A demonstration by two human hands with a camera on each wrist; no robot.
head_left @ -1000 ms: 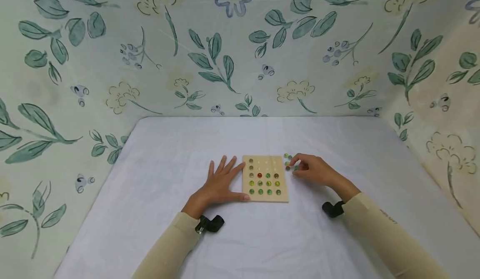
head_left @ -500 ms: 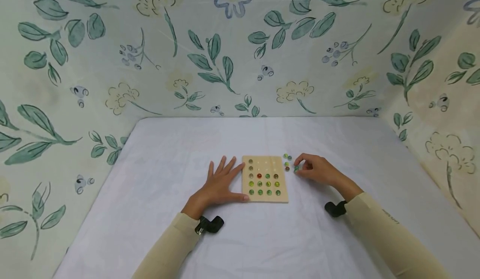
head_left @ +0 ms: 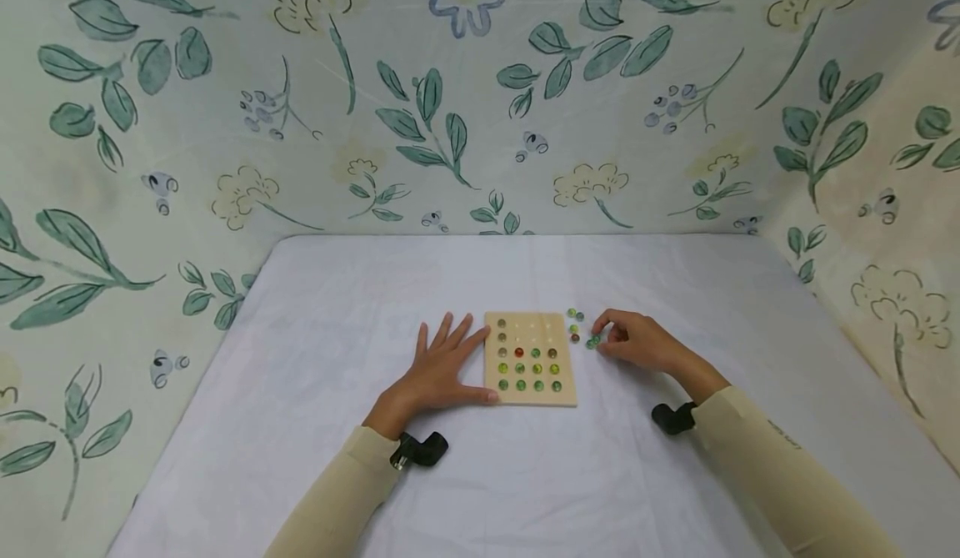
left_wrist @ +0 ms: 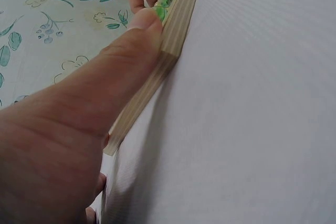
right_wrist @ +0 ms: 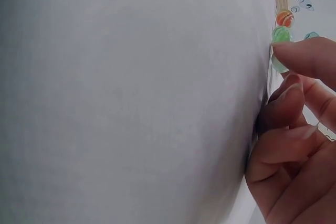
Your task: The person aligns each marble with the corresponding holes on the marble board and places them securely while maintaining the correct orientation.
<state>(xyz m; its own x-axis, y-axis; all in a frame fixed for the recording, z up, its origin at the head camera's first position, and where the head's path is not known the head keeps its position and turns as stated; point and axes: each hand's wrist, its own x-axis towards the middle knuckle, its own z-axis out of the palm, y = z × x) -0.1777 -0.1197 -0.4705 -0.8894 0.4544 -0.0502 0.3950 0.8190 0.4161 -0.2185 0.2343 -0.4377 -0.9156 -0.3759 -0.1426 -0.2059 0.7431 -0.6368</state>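
Observation:
A light wooden board (head_left: pixel 528 399) lies on the table with marbles in rows of dimples; a red marble (head_left: pixel 519 352) sits among green and yellow ones. My left hand (head_left: pixel 433 374) rests at the board's left side, fingers spread and straight, its thumb on the near left corner. Right of the board, my right hand (head_left: pixel 633 341) has thumb and forefinger curled round a green marble (head_left: pixel 597 339), with another green marble (head_left: pixel 590 344) right beside it. In the right wrist view the thumb partly covers a green marble (right_wrist: pixel 279 64), and an orange marble (right_wrist: pixel 285 18) shows beyond.
Several loose marbles lie between the board and my right hand, among them a yellow-green marble (head_left: pixel 572 313) and a reddish-brown marble (head_left: pixel 575 339). A white cloth (head_left: pixel 525 483) covers the table. A floral-patterned backdrop (head_left: pixel 480 124) rises behind it and along the sides.
My right hand has shifted slightly right, away from the loose marbles by the board. Two green marbles now show at its fingertips. The left hand and board have stayed put.

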